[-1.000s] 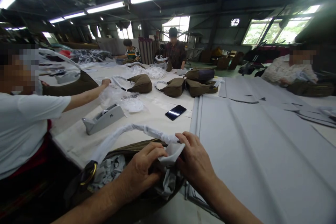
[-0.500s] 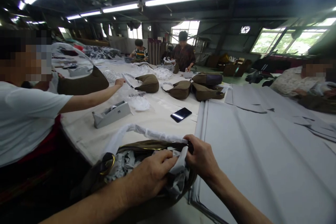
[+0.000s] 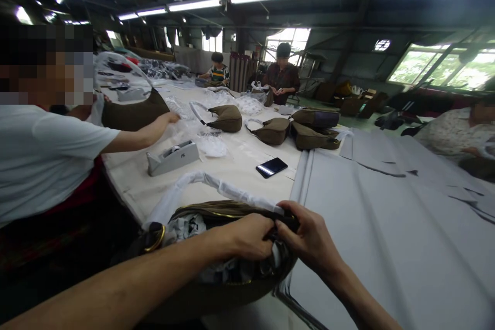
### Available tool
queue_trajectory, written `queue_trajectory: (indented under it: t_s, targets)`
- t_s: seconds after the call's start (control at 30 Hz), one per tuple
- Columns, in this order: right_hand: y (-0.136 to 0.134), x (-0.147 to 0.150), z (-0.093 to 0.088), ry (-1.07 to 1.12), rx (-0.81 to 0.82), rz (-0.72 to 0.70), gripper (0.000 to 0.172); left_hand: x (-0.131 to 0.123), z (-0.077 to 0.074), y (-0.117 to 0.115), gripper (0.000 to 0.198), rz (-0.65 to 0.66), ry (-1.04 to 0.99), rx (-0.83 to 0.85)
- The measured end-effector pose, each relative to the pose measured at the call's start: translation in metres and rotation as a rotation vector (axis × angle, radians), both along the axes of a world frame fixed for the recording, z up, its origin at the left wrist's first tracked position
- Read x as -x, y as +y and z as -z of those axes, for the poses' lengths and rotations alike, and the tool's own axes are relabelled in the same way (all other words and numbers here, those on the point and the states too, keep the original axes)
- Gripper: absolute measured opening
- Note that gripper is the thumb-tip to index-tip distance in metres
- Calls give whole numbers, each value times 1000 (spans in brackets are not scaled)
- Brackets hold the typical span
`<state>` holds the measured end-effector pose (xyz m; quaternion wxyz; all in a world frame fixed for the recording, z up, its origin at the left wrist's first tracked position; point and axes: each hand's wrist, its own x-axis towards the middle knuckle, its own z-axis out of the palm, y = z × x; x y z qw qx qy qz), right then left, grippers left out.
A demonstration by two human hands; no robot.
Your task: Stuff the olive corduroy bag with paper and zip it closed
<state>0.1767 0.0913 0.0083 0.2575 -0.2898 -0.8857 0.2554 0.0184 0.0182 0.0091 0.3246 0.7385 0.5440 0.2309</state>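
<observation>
A dark olive handbag lies open in front of me, its gold zip parted and crumpled pale stuffing paper inside. White wrapping covers its arched strap, and a gold ring shows at the left end. My left hand reaches into the right end of the opening with curled fingers; the fingertips and whatever they hold are hidden. At that same end, my right hand pinches the bag's rim near the foot of the strap.
Beyond the bag are a grey tape dispenser and a phone. Several olive handbags lie farther back. Large grey sheets cover the right side. A co-worker's arm reaches in from the left; other people work farther off.
My left hand has moved right and deeper into the bag's right end. The paper that stood up there is now lower. My right hand still grips the rim; the view has shifted slightly.
</observation>
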Motion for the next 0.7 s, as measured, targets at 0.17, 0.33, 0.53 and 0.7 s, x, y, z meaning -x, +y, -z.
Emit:
queue_trajectory:
  t_s: [0.17,0.33,0.53,0.7]
  targets:
    - [-3,8,1,54,-10,-47,22,3,7,-4,29,-40,-14,-79]
    - [-12,8,-3,15,-259,-7,27,-23,23,13,23,-245,155,2]
    - [-13,-22,-23,-29,-804,-410,21,0,-12,-18,28,-178,26,-25]
    - [-13,-16,-5,-261,-1033,-679,37,33,-29,-62,15,-231,349,18]
